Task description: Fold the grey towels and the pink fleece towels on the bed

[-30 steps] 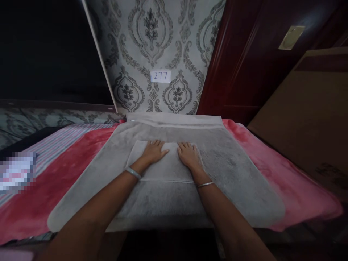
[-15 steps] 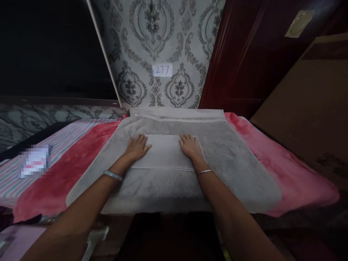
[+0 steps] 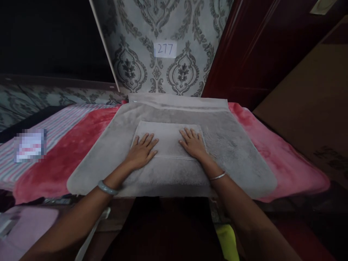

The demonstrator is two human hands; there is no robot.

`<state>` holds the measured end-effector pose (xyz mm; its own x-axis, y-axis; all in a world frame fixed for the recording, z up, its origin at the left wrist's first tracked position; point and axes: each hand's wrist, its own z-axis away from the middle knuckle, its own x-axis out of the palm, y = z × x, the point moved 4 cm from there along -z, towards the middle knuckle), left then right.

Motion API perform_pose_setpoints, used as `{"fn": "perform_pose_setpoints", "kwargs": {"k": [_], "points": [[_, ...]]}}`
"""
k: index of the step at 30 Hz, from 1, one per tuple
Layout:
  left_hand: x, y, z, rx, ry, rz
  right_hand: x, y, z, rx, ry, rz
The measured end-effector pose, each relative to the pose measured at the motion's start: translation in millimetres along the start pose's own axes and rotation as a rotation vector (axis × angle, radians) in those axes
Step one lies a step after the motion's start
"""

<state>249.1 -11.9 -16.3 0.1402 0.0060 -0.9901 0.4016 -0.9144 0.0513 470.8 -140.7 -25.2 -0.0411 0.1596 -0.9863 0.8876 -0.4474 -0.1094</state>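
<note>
The folded pale-grey cloth (image 3: 169, 137) lies in the middle of the fleecy grey cover (image 3: 240, 156), straight in front of the person, and its folding looks largely done: it is a compact, flat rectangle with a fairly straight far edge and a clear line along the near one. Smoothing appears to be the step in hand, since the left hand (image 3: 140, 154) lies palm down over its left side and the right hand (image 3: 193, 144) palm down near its right edge. Each grip is opened out flat, fingers somewhat spread, with hold of nothing; both only rest on the cloth. Whatever is left seems small, perhaps a last flattening, though whether another fold is wanted cannot be told, nor how many layers there are. Counting up, there are two hands, one folded cloth, one grey cover beneath it, one striped cloth (image 3: 69, 117) to the left, and one blurred item (image 3: 30, 145) lying on those stripes. Red-pink cloth (image 3: 274, 156) shows on both sides of the grey cover, whether as one piece or two is hidden. Behind are one numbered paper (image 3: 165, 49) on the patterned wall (image 3: 130, 70), one dark screen (image 3: 49, 40) and, at right, one carton (image 3: 312, 83).
</note>
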Motion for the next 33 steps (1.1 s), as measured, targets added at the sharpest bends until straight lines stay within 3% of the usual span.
{"fn": "perform_pose_setpoints", "kwargs": {"k": [5, 9, 13, 17, 20, 25, 28, 33], "points": [[-5.8, -5.6, 6.2, -0.069, 0.128, 0.051, 0.1, 0.2, -1.6, 0.000, 0.006, -0.011], [-0.6, -25.2, 11.0, -0.197, 0.237, 0.161, -1.7, -0.8, -1.1, 0.000, 0.004, -0.016], [5.6, -48.8, 16.6, -0.262, 0.295, 0.433, -2.4, -1.5, 0.5, 0.010, -0.007, -0.010], [-0.5, -69.4, 28.6, -0.464, 0.329, 0.839, -1.8, -1.6, 0.7, 0.001, 0.005, -0.008], [-8.2, -75.7, 35.2, -0.601, 0.310, 1.126, -1.4, -1.4, 0.4, 0.003, 0.012, -0.010], [-16.1, -75.1, 35.0, -0.755, 0.285, 1.329, -1.0, -2.3, -0.1, 0.009, -0.003, -0.008], [-18.5, -70.5, 33.3, -0.757, 0.259, 1.384, 0.4, -2.4, 0.0, 0.003, 0.015, -0.016], [-19.9, -61.7, 34.3, -0.648, 0.114, 1.371, 1.7, 0.4, -3.7, -0.017, 0.010, -0.036]]}}
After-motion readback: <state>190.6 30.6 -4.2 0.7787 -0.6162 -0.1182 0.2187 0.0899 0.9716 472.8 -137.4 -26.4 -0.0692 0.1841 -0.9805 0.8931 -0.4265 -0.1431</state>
